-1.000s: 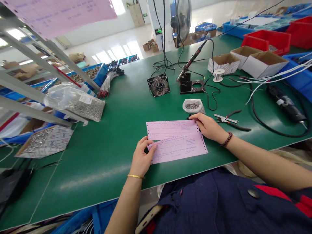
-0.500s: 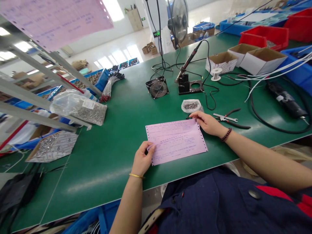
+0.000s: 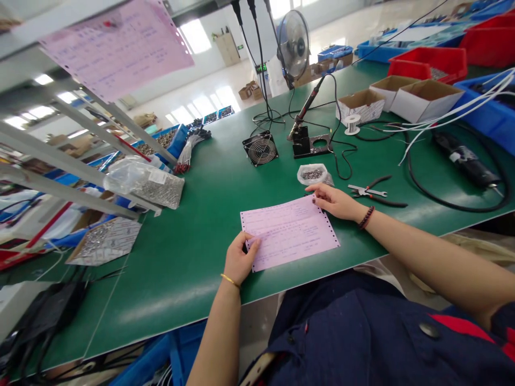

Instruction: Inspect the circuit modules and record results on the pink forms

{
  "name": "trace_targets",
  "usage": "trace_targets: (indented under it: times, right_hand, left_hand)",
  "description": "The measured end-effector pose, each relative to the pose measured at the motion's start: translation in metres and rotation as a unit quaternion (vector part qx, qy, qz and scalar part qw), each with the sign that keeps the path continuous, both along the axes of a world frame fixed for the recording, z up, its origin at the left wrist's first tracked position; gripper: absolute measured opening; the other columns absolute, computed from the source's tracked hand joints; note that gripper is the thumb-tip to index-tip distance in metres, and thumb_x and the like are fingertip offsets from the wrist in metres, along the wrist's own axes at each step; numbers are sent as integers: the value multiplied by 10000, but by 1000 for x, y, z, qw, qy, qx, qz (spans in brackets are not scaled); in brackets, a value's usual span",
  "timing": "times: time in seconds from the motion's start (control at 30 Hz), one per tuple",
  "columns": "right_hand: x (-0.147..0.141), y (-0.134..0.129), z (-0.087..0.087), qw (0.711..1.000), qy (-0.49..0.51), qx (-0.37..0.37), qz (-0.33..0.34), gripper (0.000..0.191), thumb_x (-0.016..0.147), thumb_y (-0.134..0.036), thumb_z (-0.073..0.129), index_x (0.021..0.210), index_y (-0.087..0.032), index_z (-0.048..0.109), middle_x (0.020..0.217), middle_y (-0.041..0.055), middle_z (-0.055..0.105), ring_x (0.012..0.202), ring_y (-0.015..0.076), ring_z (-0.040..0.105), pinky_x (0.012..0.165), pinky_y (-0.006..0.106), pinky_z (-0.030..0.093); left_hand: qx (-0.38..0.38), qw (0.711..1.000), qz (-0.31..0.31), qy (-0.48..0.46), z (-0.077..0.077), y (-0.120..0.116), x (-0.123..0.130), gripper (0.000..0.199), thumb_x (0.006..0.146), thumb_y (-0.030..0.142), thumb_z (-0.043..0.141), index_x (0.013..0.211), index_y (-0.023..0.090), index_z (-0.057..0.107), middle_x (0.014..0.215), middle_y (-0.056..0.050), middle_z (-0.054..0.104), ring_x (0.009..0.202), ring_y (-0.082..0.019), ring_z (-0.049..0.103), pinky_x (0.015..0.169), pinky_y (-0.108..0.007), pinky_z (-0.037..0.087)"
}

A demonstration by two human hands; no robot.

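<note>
The left hand (image 3: pixel 240 257) is half curled, with its fingers on the lower left part of the pink form (image 3: pixel 289 234). The right hand (image 3: pixel 333 202) is loosely open, with its fingertips (image 3: pixel 316 194) at the form's upper right corner. Both touch the sheet, but whether either grips it or only presses on it can't be told. The form lies flat on the green mat (image 3: pixel 169 268), tilted a little, between the forearms. A small bag of metal bits (image 3: pixel 313 175) sits just past the right fingertips, and pliers (image 3: pixel 380 196) lie to the right of that hand. Farther on are a fan guard (image 3: pixel 260 148), a soldering iron (image 3: pixel 306 107) in its stand (image 3: pixel 309 146), a solder spool (image 3: pixel 352 124), cardboard boxes (image 3: pixel 426 99), white wires (image 3: pixel 454 110) and a black rotary tool (image 3: pixel 462 163). To the left lie a bag of metal parts (image 3: pixel 147 185), a wire bundle (image 3: pixel 188 153) and a flattened packet of parts (image 3: pixel 105 241). A metal rack (image 3: pixel 80 155) with a pink sheet (image 3: pixel 116 48) cuts across the left of the view, in front of blue bins (image 3: pixel 164 140). Red bins (image 3: pixel 426 64) stand at the far end of the mat, and a floor fan (image 3: pixel 293 43) stands past it on a pale floor (image 3: pixel 209 99).
</note>
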State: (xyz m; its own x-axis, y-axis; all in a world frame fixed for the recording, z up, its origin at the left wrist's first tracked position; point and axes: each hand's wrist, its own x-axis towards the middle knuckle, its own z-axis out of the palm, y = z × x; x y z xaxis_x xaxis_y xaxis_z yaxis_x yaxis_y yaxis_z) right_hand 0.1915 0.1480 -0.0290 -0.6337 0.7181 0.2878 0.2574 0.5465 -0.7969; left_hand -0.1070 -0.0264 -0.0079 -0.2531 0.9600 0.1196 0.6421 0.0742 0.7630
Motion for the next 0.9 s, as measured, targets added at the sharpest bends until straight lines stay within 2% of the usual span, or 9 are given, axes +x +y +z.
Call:
trace_targets:
  times: [0.1,0.2,0.3,0.43,0.53,0.7,0.77,0.83,0.9]
  right_hand:
    - [3,-7,2,999,-20,-6,28,509,899,-308,628,1373,-158,517,794,-9,616,679,164,586,632,286,492]
    - [4,-12,2,998,-39,-12,47,609,879,-228,607,1457,-139,434,764,-15,620,641,167,582,613,286,475]
    - [4,-15,1,997,-50,-16,58,637,899,-217,553,1499,-116,364,786,5,638,655,184,593,621,302,479]
    - [5,-14,-1,995,-74,-3,60,621,917,-265,532,1501,-125,372,801,23,637,678,210,608,637,324,503]
    - [6,-14,-1,995,-88,17,49,608,929,-287,506,1501,-120,386,831,41,630,667,211,604,642,334,518]
    - [7,-15,-1,994,-92,28,48,591,937,-296,496,1499,-143,395,822,42,619,661,224,610,657,355,541]
    - [7,-16,-1,995,-86,33,42,602,939,-294,494,1510,-144,377,845,50,624,667,225,616,673,365,551]
    - [7,-17,-2,997,-66,40,27,626,939,-289,494,1528,-141,341,891,64,634,678,222,618,686,374,559]
    - [8,-18,-3,999,-30,43,6,651,937,-284,501,1542,-147,304,923,70,639,698,221,621,702,381,564]
  left_hand:
    - [7,1000,10,-3,0,0,1,274,812,475,640,744,215,584,809,-9,671,756,-193,591,733,-305,476]
    - [10,1000,23,-15,-2,-1,1,266,806,469,652,754,218,580,795,-6,673,741,-190,595,716,-302,475]
    - [11,999,37,-30,-5,-2,2,265,799,461,674,755,218,578,771,2,668,729,-184,596,702,-295,475]
    - [15,996,61,-63,-11,-3,3,269,780,449,711,805,223,568,763,14,659,721,-178,612,694,-293,488]
    - [17,991,74,-107,-16,-2,4,353,782,461,716,973,230,530,813,-3,712,724,-198,672,680,-309,522]
    - [24,981,105,-158,-20,1,5,703,787,413,748,1354,197,394,981,-83,789,876,-254,742,790,-375,565]
    - [25,978,118,-170,-21,3,5,652,767,395,769,1312,198,470,999,-85,791,913,-260,739,823,-382,562]
    - [26,974,127,-183,-21,4,6,452,746,407,780,1104,199,597,965,-76,787,882,-254,734,806,-370,563]
    - [31,970,139,-199,-22,4,10,345,727,434,787,927,198,633,935,-69,779,845,-239,724,786,-356,565]
